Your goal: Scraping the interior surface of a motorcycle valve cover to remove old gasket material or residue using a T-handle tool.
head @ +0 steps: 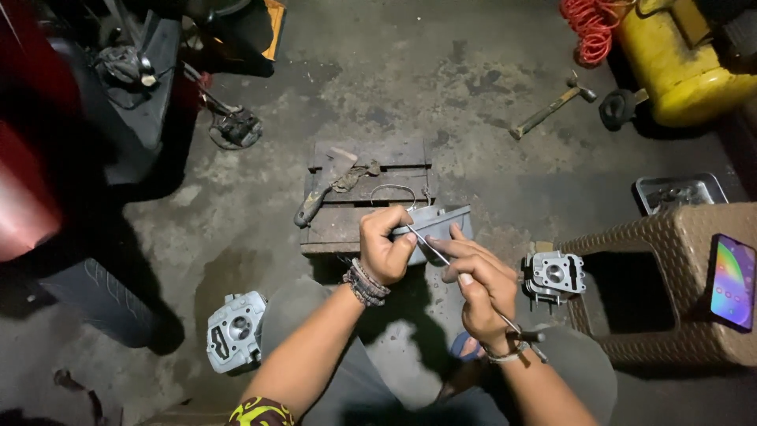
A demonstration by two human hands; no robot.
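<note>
My left hand (384,246) grips a grey boxy metal part (443,222) by its left end, holding it above my knees. My right hand (481,280) holds a thin metal tool (430,246) whose tip touches the part near my left fingers; the tool's handle end sticks out past my right wrist. Beaded bracelets sit on my left wrist, and a band on my right.
A low wooden pallet block (364,197) lies ahead with a hatchet (323,189), rag and wire loop on it. Engine parts (235,330) (554,276) flank my legs. A wicker stool (678,284) with a phone (733,280) stands right; hammer (552,106), metal tray (680,192), yellow compressor tank (682,59) beyond.
</note>
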